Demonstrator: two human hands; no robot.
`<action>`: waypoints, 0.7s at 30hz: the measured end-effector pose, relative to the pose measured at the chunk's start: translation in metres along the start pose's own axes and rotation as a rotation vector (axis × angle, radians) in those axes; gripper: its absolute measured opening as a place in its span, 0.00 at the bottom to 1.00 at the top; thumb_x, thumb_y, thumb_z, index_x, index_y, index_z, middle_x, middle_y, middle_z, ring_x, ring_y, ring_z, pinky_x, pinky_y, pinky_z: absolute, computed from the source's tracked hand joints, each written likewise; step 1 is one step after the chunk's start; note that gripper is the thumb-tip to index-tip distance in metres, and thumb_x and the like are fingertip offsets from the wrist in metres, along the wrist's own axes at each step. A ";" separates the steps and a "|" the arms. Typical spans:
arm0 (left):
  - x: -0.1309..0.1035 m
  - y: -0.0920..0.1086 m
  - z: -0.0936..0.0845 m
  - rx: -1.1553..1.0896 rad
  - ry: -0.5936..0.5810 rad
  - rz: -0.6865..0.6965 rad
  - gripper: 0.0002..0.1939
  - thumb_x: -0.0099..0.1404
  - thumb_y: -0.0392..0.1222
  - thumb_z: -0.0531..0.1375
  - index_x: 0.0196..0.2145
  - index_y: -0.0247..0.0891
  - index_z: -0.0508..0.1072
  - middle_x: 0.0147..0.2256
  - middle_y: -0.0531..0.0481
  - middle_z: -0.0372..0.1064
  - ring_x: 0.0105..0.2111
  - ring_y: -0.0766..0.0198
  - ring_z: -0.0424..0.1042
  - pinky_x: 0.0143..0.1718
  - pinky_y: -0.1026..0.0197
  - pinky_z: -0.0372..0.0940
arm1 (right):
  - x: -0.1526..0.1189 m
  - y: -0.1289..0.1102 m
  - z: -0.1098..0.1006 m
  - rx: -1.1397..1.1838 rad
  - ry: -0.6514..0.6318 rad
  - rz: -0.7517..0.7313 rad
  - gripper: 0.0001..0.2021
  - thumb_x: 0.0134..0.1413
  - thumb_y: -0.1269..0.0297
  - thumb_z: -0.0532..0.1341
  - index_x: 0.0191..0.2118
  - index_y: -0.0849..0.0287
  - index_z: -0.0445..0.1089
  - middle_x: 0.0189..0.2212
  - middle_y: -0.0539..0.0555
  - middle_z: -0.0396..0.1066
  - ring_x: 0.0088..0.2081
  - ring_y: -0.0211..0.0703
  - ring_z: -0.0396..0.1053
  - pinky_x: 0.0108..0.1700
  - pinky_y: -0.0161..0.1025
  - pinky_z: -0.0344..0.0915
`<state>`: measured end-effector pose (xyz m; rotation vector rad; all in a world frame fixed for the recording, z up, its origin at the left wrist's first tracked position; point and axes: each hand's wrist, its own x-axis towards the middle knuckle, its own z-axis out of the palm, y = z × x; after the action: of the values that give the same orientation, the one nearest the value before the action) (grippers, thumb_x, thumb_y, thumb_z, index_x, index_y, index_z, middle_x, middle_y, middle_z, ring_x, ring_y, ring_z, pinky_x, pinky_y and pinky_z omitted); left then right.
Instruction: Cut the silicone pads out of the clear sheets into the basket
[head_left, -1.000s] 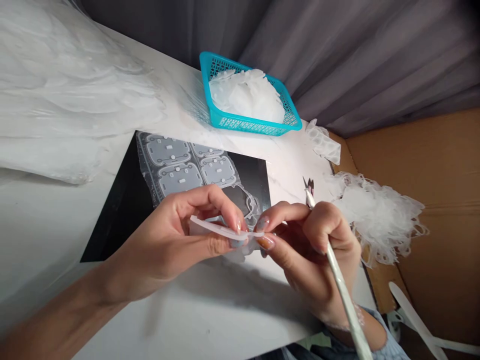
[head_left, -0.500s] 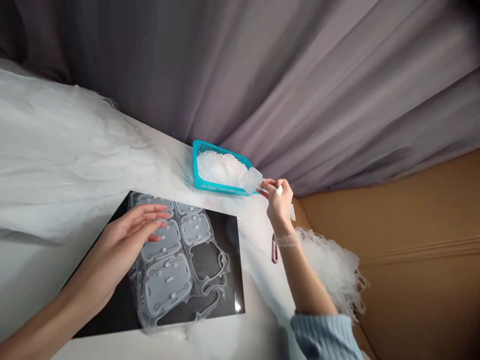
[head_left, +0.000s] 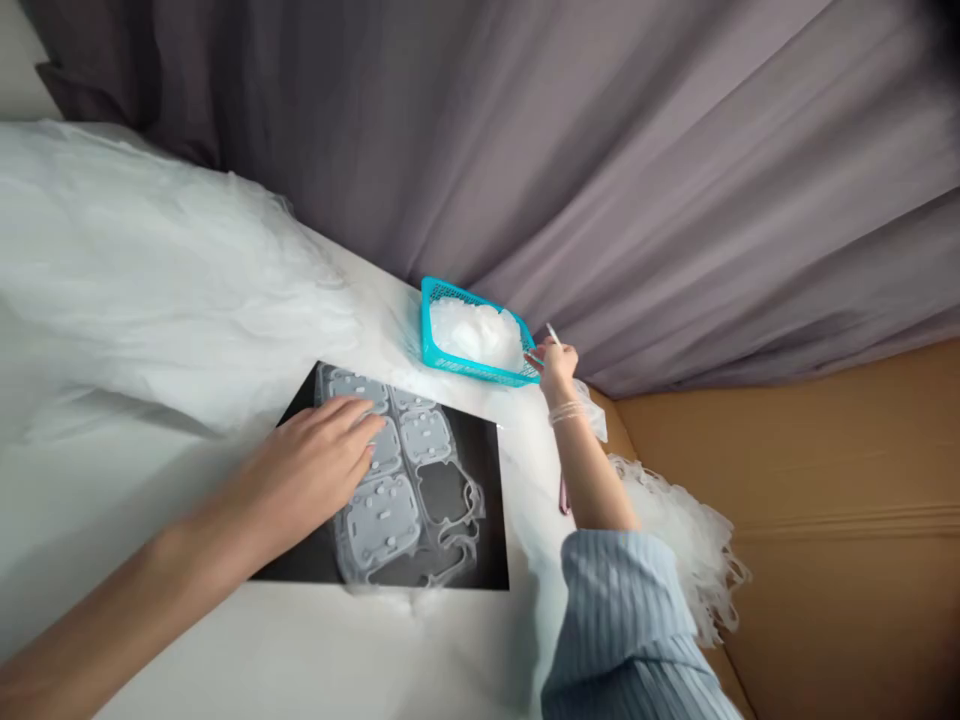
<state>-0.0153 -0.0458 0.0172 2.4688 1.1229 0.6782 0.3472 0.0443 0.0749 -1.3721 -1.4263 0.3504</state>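
A translucent moulded sheet (head_left: 382,515) of rounded panels lies on a black mat (head_left: 487,520). Some frames at its right side are cut out and hollow. Over its upper left panels is my left hand (head_left: 326,455), palm down, fingers loosely stretched and holding nothing; whether they touch the sheet I cannot tell. My right hand (head_left: 556,365) is at the right end of a turquoise basket (head_left: 480,372), gripping a thin white stick (head_left: 553,335) that pokes up between the fingers. Pale translucent pieces (head_left: 476,332) are heaped in the basket.
On the left, a big heap of whitish translucent sheets (head_left: 172,290) covers the table. Stringy clear scraps (head_left: 686,545) pile beside a tan panel (head_left: 787,500). A pink tool (head_left: 564,495) lies partly under my right forearm. Behind the table hangs a grey curtain (head_left: 525,150).
The translucent panel at my right fingertips is no longer in them; it has gone to the basket. My left hand has turned palm down over the sheet. The view has shifted slightly.
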 end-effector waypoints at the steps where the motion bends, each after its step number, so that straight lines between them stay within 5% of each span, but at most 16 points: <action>1: -0.003 0.001 0.002 0.074 -0.005 0.082 0.18 0.69 0.38 0.48 0.44 0.36 0.77 0.54 0.37 0.73 0.57 0.45 0.70 0.55 0.44 0.67 | -0.014 -0.003 -0.004 0.013 0.003 0.079 0.21 0.69 0.48 0.53 0.41 0.63 0.69 0.30 0.50 0.70 0.26 0.33 0.70 0.28 0.32 0.69; 6: -0.014 0.007 0.022 0.098 -0.091 0.264 0.20 0.69 0.32 0.48 0.50 0.35 0.76 0.59 0.37 0.70 0.60 0.51 0.67 0.60 0.48 0.62 | -0.108 -0.049 -0.003 0.096 -0.049 0.371 0.27 0.63 0.36 0.49 0.45 0.57 0.66 0.26 0.50 0.71 0.26 0.40 0.72 0.24 0.35 0.68; 11: -0.020 0.007 0.036 0.095 -0.123 0.260 0.23 0.70 0.37 0.49 0.59 0.33 0.70 0.64 0.36 0.62 0.65 0.44 0.60 0.66 0.38 0.50 | -0.187 -0.089 0.049 0.075 -0.265 0.299 0.20 0.70 0.48 0.51 0.52 0.54 0.72 0.34 0.52 0.71 0.38 0.43 0.73 0.45 0.43 0.73; 15: -0.023 0.007 0.033 0.161 -0.164 0.234 0.26 0.70 0.40 0.48 0.62 0.31 0.68 0.64 0.35 0.61 0.65 0.42 0.60 0.64 0.38 0.53 | -0.209 -0.081 0.081 0.033 -0.319 0.194 0.18 0.70 0.52 0.52 0.54 0.53 0.71 0.39 0.55 0.74 0.46 0.47 0.72 0.56 0.45 0.65; 21: -0.030 0.023 0.021 0.221 -0.193 0.195 0.24 0.67 0.42 0.55 0.58 0.33 0.72 0.62 0.33 0.65 0.61 0.42 0.65 0.53 0.44 0.65 | -0.201 -0.060 0.077 -0.031 -0.278 0.197 0.18 0.70 0.53 0.52 0.51 0.57 0.74 0.33 0.54 0.75 0.41 0.46 0.73 0.52 0.44 0.66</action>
<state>-0.0063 -0.0856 0.0029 2.7869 0.9376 0.3724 0.2045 -0.1093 -0.0017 -1.5388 -1.5284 0.6707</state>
